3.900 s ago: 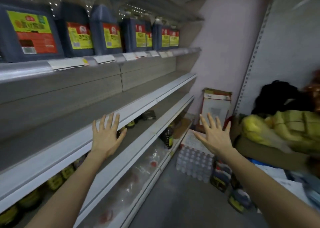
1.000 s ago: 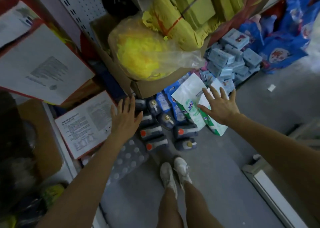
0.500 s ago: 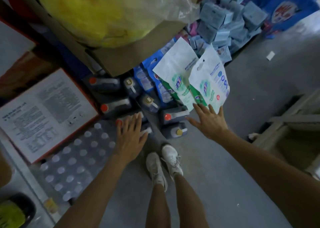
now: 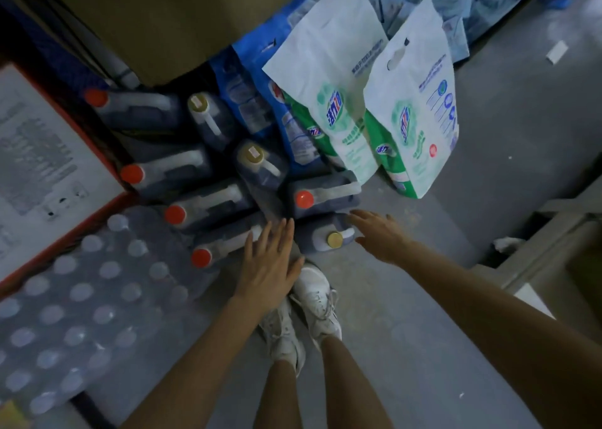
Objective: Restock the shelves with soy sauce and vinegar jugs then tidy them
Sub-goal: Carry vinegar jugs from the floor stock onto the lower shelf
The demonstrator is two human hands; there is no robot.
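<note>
Left hand and right hand, fingers straight, hover over boxy, seemingly plastic jugs.

Both bare arms reach forward and down. Left hand flat, fingers straight and close together, palm down. Right hand open too, fingers extended forward, holding nothing.
</note>
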